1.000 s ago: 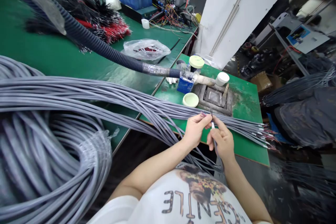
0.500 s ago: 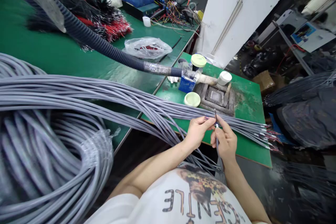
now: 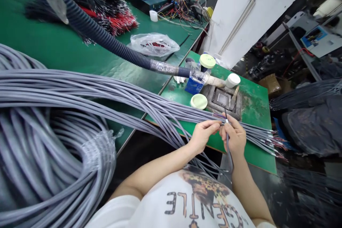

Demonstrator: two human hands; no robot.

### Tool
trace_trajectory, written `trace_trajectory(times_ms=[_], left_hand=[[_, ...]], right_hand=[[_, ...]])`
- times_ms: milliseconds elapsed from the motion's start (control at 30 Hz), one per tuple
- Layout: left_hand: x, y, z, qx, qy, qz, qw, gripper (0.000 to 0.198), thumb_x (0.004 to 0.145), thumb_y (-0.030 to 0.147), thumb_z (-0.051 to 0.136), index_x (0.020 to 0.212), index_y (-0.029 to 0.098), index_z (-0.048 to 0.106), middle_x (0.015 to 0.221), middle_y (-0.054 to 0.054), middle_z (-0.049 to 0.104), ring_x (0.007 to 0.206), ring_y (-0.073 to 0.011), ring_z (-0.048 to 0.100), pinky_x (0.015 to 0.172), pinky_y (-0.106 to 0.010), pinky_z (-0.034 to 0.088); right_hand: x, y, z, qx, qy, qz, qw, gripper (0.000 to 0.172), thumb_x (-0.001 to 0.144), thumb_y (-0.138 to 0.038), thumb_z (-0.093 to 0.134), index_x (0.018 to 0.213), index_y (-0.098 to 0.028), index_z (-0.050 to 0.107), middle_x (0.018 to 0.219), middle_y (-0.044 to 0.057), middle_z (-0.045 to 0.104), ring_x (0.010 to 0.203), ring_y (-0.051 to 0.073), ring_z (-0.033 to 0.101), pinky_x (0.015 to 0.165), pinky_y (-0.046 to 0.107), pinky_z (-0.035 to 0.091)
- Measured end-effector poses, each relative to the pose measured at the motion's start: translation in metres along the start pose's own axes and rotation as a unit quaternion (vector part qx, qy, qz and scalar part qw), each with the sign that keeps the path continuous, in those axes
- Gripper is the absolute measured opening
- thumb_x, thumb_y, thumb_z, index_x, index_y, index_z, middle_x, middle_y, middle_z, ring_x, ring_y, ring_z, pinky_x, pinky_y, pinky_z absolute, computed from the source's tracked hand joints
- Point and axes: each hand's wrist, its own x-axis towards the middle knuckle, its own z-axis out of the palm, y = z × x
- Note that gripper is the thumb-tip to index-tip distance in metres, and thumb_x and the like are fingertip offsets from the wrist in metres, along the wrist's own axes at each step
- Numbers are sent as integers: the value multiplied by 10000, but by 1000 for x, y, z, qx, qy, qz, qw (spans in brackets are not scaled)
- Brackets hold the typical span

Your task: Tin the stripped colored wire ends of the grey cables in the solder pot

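Observation:
My right hand [image 3: 235,137] is closed around a grey cable [image 3: 228,146], just below its stripped end. From that end a dark strand points up, and several thin coloured wires [image 3: 219,115] fan out to the left. A white band [image 3: 227,121] sits where the grey jacket stops. My left hand [image 3: 203,136] is pinched closed beside the cable end, its fingertips just below the coloured wires. Whatever lies between those fingertips is too small to make out. Behind both hands runs a bundle of grey cables [image 3: 160,108], whose stripped ends [image 3: 278,144] lie at the right.
A solder pot [image 3: 223,99] stands beyond my hands, with a ribbed extraction hose [image 3: 112,44] reaching over it. Around it are a pale green lid [image 3: 198,102], a white jar [image 3: 233,80] and a blue box [image 3: 193,85]. Coiled grey cable [image 3: 53,156] fills the left.
The coloured wires now spread left from the cable end, where earlier they were mostly at my left fingertips. My left fingertips sit lower relative to them. The whole view has shifted slightly.

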Motion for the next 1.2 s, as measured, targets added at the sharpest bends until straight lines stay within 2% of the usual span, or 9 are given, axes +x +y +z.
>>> trace_trajectory(times_ms=[133, 267, 367, 600, 733, 867, 967, 1100, 1200], left_hand=[[-2, 19, -19, 157, -4, 112, 981, 213, 756, 313, 719, 900, 160, 751, 800, -49, 705, 695, -132, 595, 659, -254, 470], [2, 38, -43, 357, -2, 303, 883, 146, 826, 268, 647, 893, 191, 752, 780, -54, 703, 716, -155, 600, 692, -289, 480], [12, 39, -58, 413, 17, 373, 831, 138, 841, 239, 627, 914, 203, 739, 801, -53, 711, 740, -163, 609, 738, -312, 484], [23, 52, -65, 325, 118, 333, 877, 208, 837, 282, 634, 1020, 203, 696, 936, -55, 654, 767, -142, 599, 693, -274, 496], [26, 76, -62, 363, 43, 286, 886, 267, 805, 324, 675, 1047, 212, 691, 1037, -69, 668, 975, -206, 608, 844, -332, 486], [30, 83, -60, 387, -41, 252, 886, 125, 830, 295, 645, 874, 211, 727, 909, -41, 719, 925, -202, 629, 866, -348, 475], [29, 80, -59, 448, -24, 313, 837, 128, 852, 304, 626, 826, 222, 721, 863, -30, 722, 870, -190, 618, 831, -353, 460], [22, 76, -55, 539, 56, 444, 714, 99, 847, 318, 643, 853, 239, 702, 860, -19, 722, 871, -189, 595, 864, -392, 399], [19, 75, -54, 524, 88, 478, 699, 96, 853, 310, 638, 842, 226, 682, 858, -19, 719, 873, -178, 607, 857, -378, 406]], right_hand=[[21, -4, 2, -15, -16, -4, 1000, 354, 840, -312, 581, 1179, -219, 622, 396, -81, 440, 354, 90, 338, 389, 233, 288], [53, -4, 4, -56, -46, -9, 997, 355, 822, -314, 605, 1156, -200, 640, 398, -84, 450, 363, 86, 372, 410, 226, 310], [80, -6, 9, -89, -73, -11, 993, 352, 799, -315, 629, 1125, -186, 660, 393, -85, 463, 352, 81, 378, 412, 223, 309], [86, -24, 20, -144, -168, 18, 975, 372, 808, -316, 630, 1148, -165, 653, 386, -81, 471, 346, 74, 378, 414, 216, 268], [69, -31, 22, -152, -207, 37, 966, 347, 805, -319, 639, 1117, -171, 664, 406, -77, 490, 355, 64, 380, 420, 210, 268], [60, -35, 21, -171, -232, 47, 956, 374, 807, -322, 634, 1146, -164, 650, 400, -84, 473, 363, 67, 381, 425, 209, 290], [58, -33, 20, -178, -228, 52, 956, 391, 797, -325, 637, 1148, -153, 649, 405, -82, 475, 366, 70, 386, 420, 210, 294], [57, -29, 21, -174, -217, 59, 959, 418, 790, -335, 631, 1160, -142, 647, 399, -81, 472, 365, 70, 384, 416, 207, 289], [61, -28, 22, -184, -204, 52, 960, 427, 786, -345, 631, 1156, -134, 652, 393, -77, 478, 361, 71, 382, 417, 209, 289]])
